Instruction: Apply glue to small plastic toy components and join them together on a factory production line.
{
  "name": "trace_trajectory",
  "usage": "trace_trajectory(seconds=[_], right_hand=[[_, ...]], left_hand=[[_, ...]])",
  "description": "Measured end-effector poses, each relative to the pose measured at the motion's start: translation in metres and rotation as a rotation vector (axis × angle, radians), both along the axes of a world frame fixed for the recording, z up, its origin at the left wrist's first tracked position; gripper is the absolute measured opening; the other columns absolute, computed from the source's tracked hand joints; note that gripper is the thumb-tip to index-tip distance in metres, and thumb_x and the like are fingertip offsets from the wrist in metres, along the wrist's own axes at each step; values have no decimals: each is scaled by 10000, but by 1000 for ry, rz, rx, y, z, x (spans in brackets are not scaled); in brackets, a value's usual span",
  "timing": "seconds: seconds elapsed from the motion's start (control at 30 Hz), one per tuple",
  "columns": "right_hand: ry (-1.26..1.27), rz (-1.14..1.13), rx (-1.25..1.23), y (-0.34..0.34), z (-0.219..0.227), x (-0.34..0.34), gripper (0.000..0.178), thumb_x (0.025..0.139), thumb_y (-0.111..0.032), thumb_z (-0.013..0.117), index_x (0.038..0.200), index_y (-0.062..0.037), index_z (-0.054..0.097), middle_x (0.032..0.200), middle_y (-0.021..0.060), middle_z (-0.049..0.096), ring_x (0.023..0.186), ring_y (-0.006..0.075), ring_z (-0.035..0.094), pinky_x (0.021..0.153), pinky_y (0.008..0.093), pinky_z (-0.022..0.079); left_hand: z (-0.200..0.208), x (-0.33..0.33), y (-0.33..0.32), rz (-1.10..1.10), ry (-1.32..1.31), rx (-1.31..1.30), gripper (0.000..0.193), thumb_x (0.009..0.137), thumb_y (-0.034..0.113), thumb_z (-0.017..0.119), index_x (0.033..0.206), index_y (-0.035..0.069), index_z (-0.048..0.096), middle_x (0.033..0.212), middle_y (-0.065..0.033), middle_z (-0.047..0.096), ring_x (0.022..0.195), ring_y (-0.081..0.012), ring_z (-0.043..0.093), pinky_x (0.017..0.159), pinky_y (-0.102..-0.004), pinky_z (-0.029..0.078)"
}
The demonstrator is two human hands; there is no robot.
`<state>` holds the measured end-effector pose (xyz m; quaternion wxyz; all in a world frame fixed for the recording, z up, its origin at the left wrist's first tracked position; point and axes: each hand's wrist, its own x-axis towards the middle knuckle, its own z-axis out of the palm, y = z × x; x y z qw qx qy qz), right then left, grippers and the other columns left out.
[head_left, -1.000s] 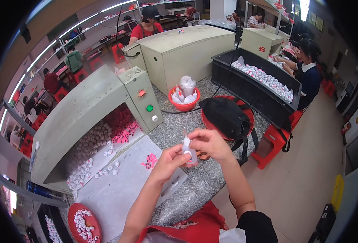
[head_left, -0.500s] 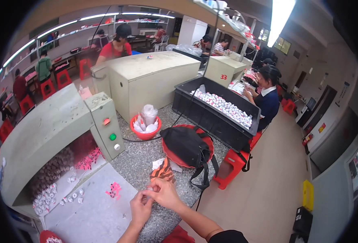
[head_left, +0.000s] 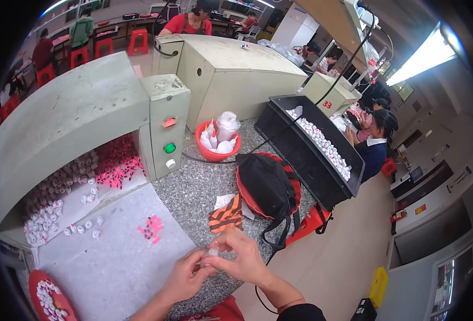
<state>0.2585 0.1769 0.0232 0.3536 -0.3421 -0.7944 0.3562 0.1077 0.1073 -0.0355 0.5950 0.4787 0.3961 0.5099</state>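
Note:
My left hand [head_left: 187, 272] and my right hand [head_left: 243, 258] meet over the near edge of the speckled stone worktop [head_left: 182, 188]. Between their fingertips they pinch a small white piece [head_left: 212, 253], mostly hidden by the fingers. An orange and black striped cloth [head_left: 226, 215] lies just beyond my right hand. To the left, a white sheet [head_left: 113, 257] bears a small cluster of flat pink pieces [head_left: 151, 229] and several loose small white pieces [head_left: 88, 224]. More white pieces and a heap of pink ones [head_left: 117, 170] sit inside the opening of a grey-green machine [head_left: 70, 107].
A black bag [head_left: 266, 184] rests in a red basin; behind it stands a black crate [head_left: 314, 184] of white pieces. A red bowl [head_left: 215, 155] holds white bottles. A red dish [head_left: 37, 299] of white pieces is at lower left. A person [head_left: 374, 147] sits beyond the crate.
The view has turned and tilted, so the worktop and machine sit differently and more of the red dish shows. My hands stay together around the small white piece, the fingers slightly shifted.

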Motion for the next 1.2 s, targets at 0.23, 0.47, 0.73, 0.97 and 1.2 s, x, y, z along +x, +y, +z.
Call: trace_trajectory(seconds=[0.23,0.47,0.73,0.97,1.2], right_hand=[[-269,42,340,11,7,-14,402,734,-377,734,572,-76,523,543,31,518,510,193,518,459,314,411],[-259,76,596,15,2,-35,347,770,-322,676,556,-66,579,509,35,523,504,188,536,447,325,423],[-142,223,508,30,6,-39,358,777,-286,663,534,-46,556,505,55,529,515,222,545,454,357,426],[39,487,243,20,8,-35,409,810,-250,629,504,-23,481,489,113,477,500,275,520,456,384,412],[-123,366,154,30,25,-36,334,752,-309,736,747,-44,534,682,56,556,618,196,542,557,296,448]], left_hand=[[3,11,2,251,402,196,266,769,48,643,1007,-12,541,958,-144,570,842,-264,625,689,-341,499],[10,9,16,416,572,139,170,745,52,653,826,-30,529,813,-150,590,713,-297,640,596,-365,485],[12,6,13,277,117,191,135,778,44,626,873,-18,553,751,-72,596,663,-182,597,565,-315,445],[19,-24,9,-406,-403,-257,211,698,-27,638,774,90,480,661,-37,493,526,-114,464,464,-244,340],[20,-35,12,-234,-173,-128,147,744,17,636,821,70,524,694,-39,537,595,-147,530,515,-262,379]])
